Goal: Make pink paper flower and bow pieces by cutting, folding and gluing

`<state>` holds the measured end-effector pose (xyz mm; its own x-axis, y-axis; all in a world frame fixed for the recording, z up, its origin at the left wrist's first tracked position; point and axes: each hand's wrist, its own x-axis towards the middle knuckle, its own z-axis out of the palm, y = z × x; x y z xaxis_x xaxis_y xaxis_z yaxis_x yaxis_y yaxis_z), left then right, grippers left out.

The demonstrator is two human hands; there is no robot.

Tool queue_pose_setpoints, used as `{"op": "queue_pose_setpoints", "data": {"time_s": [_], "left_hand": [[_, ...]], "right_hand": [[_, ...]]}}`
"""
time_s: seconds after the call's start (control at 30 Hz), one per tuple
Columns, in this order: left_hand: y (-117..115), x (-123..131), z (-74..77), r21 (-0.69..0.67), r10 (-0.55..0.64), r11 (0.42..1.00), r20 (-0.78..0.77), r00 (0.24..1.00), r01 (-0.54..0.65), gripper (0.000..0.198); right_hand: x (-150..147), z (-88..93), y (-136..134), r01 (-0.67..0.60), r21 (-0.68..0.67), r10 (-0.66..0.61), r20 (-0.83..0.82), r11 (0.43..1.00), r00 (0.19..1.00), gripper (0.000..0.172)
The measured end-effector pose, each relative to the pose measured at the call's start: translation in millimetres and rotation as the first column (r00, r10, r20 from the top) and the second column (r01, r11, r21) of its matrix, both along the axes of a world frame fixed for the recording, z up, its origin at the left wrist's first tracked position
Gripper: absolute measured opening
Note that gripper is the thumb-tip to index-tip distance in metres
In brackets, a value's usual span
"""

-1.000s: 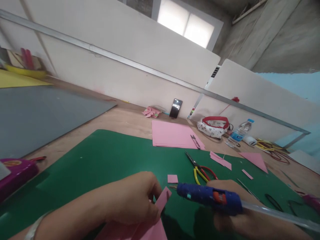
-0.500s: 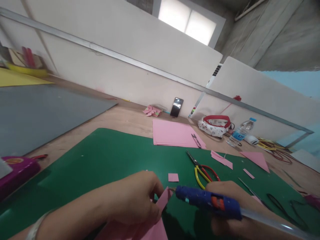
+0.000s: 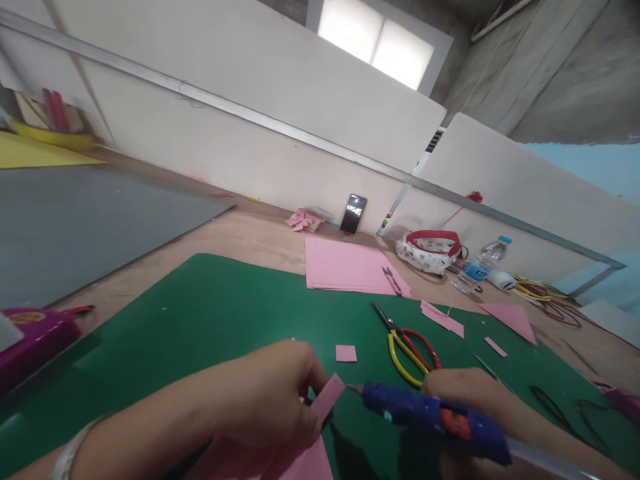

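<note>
My left hand (image 3: 260, 400) is closed on a folded pink paper piece (image 3: 327, 397), pinching it above a green cutting mat (image 3: 200, 320). A larger pink sheet (image 3: 280, 463) lies under that hand. My right hand (image 3: 475, 400) grips a blue glue gun (image 3: 430, 419) with an orange trigger. The gun's metal nozzle points left and sits just to the right of the pink flap's edge, a small gap apart. A clear glue stick juts from the gun's back toward the lower right.
Yellow-and-red handled scissors (image 3: 407, 343), a small pink square (image 3: 346, 353) and pink scraps (image 3: 443, 318) lie on the mat. Behind are a stack of pink paper (image 3: 350, 267), a phone (image 3: 353, 213), a water bottle (image 3: 477, 267), a purple case (image 3: 30, 340) and a grey board (image 3: 75, 220).
The glue gun has dropped lower and drawn back to the right, so its nozzle has left the pink flap. The flap now lies flatter in my left hand.
</note>
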<state>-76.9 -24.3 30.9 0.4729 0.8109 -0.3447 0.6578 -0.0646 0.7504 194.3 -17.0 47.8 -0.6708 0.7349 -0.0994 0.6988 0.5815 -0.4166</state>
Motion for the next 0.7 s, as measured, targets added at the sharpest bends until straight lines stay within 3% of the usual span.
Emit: {"op": "queue_pose_setpoints", "data": {"time_s": [0.23, 0.53, 0.7], "left_hand": [[-0.3, 1.9, 3.4, -0.018, -0.027, 0.999, -0.006, 1.0, 0.027, 0.014], [0.4, 0.6, 7.3, 0.005, -0.086, 0.996, 0.004, 0.996, 0.086, 0.039], [-0.8, 1.9, 11.2, -0.054, -0.094, 0.994, 0.063, 0.994, 0.097, 0.031]], "right_hand": [[-11.9, 7.0, 0.7, -0.042, -0.032, 0.041, -0.027, 0.999, 0.999, 0.04], [-2.0, 7.8, -1.7, -0.078, -0.018, 0.079, 0.043, 0.997, 0.996, 0.037], [-11.9, 15.8, -4.4, -0.03, -0.093, 0.031, 0.015, 0.995, 0.999, 0.03]]}}
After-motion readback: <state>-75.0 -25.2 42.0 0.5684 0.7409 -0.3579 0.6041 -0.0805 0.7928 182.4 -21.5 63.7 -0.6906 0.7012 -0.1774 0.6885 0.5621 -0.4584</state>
